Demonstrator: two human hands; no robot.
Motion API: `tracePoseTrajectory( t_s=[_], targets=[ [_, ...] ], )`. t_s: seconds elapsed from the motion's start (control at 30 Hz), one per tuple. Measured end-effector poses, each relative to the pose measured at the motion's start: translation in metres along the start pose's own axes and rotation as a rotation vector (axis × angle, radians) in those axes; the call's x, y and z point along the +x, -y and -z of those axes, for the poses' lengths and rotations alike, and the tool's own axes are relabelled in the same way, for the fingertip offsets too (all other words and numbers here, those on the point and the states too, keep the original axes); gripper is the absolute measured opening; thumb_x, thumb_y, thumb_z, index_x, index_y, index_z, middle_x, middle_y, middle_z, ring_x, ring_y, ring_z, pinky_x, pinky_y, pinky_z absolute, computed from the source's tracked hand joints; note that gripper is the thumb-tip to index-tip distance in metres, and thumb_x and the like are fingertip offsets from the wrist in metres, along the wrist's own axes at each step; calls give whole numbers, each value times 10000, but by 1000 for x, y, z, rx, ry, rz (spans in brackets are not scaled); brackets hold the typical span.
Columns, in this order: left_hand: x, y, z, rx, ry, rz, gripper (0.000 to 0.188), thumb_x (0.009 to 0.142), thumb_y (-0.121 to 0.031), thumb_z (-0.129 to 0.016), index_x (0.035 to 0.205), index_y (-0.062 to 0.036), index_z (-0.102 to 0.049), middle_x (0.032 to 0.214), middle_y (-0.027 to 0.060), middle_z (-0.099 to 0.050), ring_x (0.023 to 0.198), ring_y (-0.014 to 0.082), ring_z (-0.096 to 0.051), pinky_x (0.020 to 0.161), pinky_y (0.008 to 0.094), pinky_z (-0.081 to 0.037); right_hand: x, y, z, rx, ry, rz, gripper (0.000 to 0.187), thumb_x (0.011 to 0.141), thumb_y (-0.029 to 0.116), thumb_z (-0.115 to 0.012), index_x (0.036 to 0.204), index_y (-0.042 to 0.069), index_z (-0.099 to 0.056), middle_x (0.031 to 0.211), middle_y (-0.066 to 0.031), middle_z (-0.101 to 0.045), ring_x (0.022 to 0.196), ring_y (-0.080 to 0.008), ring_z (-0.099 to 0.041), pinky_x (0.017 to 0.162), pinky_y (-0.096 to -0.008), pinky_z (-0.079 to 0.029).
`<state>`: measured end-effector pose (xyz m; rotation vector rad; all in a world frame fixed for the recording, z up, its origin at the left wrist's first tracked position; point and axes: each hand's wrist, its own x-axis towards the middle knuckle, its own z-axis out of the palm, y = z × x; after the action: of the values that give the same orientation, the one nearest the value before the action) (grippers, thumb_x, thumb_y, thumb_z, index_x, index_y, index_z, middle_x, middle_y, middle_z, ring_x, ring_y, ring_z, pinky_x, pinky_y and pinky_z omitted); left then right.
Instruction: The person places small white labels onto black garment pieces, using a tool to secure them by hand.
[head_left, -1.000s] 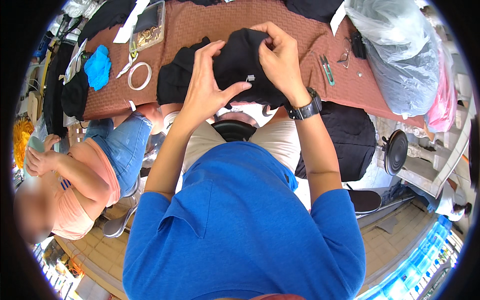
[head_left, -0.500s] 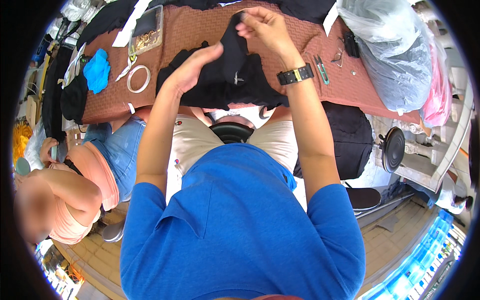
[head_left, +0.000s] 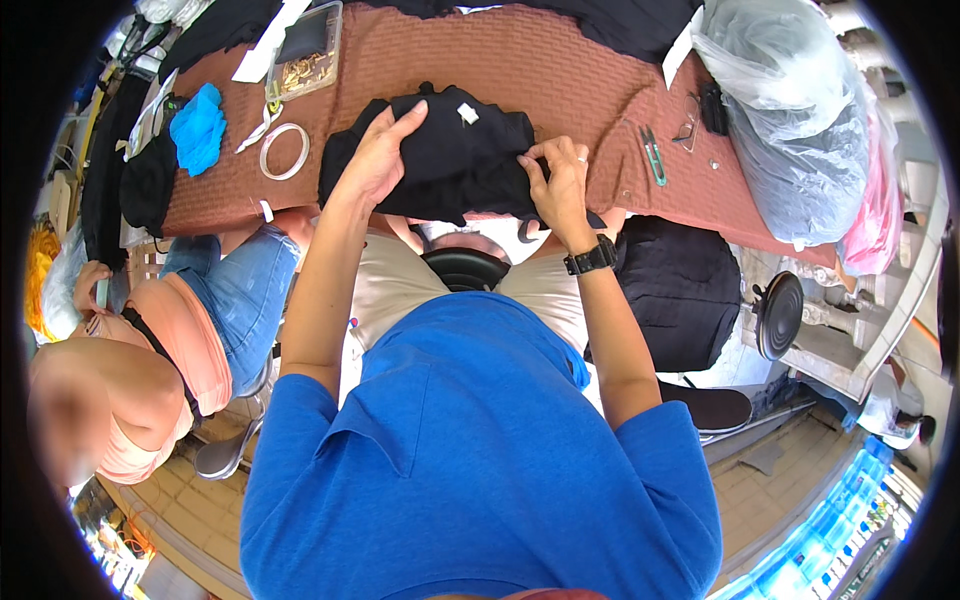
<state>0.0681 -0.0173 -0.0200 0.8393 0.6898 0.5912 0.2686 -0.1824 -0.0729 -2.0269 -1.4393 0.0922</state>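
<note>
A black garment (head_left: pixel 455 150) lies bunched on the table at its near edge, with a small white label (head_left: pixel 467 114) on top toward its far side. On the garment's left part rests my left hand (head_left: pixel 378 160), its thumb stretched out and its fingers lying against the cloth. My right hand (head_left: pixel 562 185) pinches the garment's right edge between thumb and fingers; a dark watch is on that wrist.
Brown cloth covers the table (head_left: pixel 610 95). Left are a clear box (head_left: pixel 305 55) of small gold parts, a white ring (head_left: pixel 285 152) and blue cloth (head_left: pixel 197 130). Green thread snips (head_left: pixel 653 157) and a large plastic bag (head_left: pixel 790 120) lie right. Another person (head_left: pixel 150 360) sits at left.
My right hand has come down and toward me from the far side, lowering the raised part of the garment. The cloth now lies flatter, with its white label facing up.
</note>
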Motion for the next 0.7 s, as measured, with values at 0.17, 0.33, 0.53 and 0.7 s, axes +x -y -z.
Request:
tracePoseTrajectory(
  t_s=[0.17, 0.33, 0.53, 0.7],
  targets=[
    [0, -8, -10, -325, 55, 140, 365, 997, -203, -655, 1245, 60, -606, 1232, 150, -679, 1114, 228, -684, 995, 344, -560, 38, 6, 22, 814, -111, -220, 113, 1052, 76, -498, 972, -3, -490, 777, -101, -675, 725, -155, -669, 690, -288, -540],
    [-15, -16, -31, -360, 92, 171, 374, 961, -157, -702, 1264, 44, -612, 1230, 138, -683, 1109, 213, -687, 997, 327, -560, 74, 29, 55, 761, -137, -52, 349, 949, 225, -726, 1087, -23, -523, 992, -158, -664, 864, -220, -668, 730, -346, -539],
    [-14, -56, -37, -245, 144, -69, 372, 986, -186, -651, 1268, 53, -613, 1217, 136, -693, 1105, 208, -688, 979, 335, -564, 20, 36, -4, 350, 313, 68, 326, 806, 162, -820, 933, -45, -602, 863, -257, -597, 853, -460, -553, 799, -486, -461],
    [-22, -92, -21, -431, 358, -214, 377, 994, -194, -620, 1271, 60, -612, 1227, 145, -693, 1133, 225, -681, 1047, 366, -526, 76, 41, 28, 786, -107, -2, 268, 809, -90, -536, 1052, -38, -637, 973, -148, -684, 972, -225, -643, 905, -334, -497]
  ],
)
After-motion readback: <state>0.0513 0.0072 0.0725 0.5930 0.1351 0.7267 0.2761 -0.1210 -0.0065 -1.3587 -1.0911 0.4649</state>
